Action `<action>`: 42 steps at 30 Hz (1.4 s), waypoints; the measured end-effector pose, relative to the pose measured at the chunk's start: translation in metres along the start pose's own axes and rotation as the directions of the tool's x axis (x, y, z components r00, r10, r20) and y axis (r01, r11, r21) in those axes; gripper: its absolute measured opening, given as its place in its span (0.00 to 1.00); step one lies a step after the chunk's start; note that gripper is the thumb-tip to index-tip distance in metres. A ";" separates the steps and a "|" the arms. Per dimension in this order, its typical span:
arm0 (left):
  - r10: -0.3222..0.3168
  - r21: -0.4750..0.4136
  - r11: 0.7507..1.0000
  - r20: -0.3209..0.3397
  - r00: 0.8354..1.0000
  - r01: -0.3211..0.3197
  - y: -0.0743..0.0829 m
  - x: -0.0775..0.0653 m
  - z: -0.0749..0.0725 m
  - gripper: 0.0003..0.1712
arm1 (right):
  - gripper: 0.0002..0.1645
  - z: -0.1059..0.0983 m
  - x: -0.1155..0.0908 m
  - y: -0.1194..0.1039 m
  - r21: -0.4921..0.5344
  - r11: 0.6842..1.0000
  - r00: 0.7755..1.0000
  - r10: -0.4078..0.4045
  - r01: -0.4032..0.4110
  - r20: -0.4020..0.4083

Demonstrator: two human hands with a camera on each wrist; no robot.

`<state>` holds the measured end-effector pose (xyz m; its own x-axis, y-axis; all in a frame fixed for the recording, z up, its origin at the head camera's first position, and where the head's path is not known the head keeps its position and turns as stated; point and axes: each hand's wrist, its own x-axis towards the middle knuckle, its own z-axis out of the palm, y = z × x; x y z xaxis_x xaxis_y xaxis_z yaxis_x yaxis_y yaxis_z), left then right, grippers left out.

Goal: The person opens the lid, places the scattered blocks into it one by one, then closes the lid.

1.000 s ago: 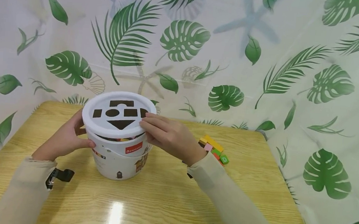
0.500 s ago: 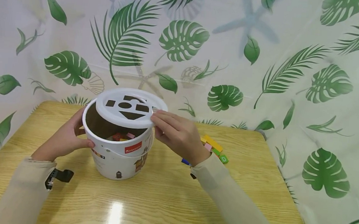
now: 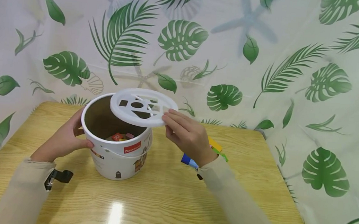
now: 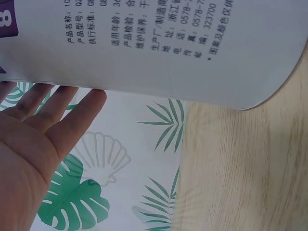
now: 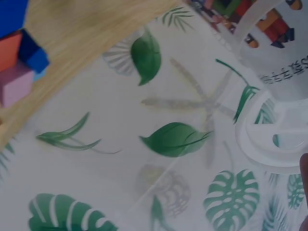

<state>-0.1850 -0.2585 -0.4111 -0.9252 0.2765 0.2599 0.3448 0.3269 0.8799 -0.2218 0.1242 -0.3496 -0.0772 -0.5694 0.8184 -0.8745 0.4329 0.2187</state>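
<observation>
Two hands (image 3: 63,137) hold one bucket (image 3: 116,163) and one lid (image 3: 128,112), respectively.

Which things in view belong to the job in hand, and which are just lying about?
In the job:
bucket, held by left grip
lid, pinched by right grip
blocks inside the bucket, probably

Seemingly just lying about:
loose blocks on the table
leaf-print cloth behind

1 white lid (image 3: 126,111), shaped cutouts, tilted, partly over 1 white printed bucket (image 3: 113,161), upright, open-topped.
</observation>
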 end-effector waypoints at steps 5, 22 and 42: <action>-0.021 -0.005 1.000 -0.009 1.000 0.021 -0.001 0.000 0.001 0.65 | 0.14 -0.010 -0.022 0.016 -0.031 0.998 0.998 0.057 -0.058 -0.042; -0.018 0.009 1.000 -0.003 1.000 0.018 -0.003 -0.001 0.003 0.65 | 0.15 -0.057 -0.136 0.072 -0.026 0.823 0.820 0.561 -0.567 -0.117; -0.035 0.074 0.997 -0.014 0.999 0.036 -0.001 -0.002 0.004 0.64 | 0.25 -0.123 -0.220 0.110 0.497 -0.168 -0.154 0.986 -0.851 0.069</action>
<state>-0.1826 -0.2563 -0.4142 -0.9389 0.2519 0.2346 0.3221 0.4024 0.8569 -0.2426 0.3826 -0.4400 -0.8832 0.4660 0.0529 -0.0256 0.0647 -0.9976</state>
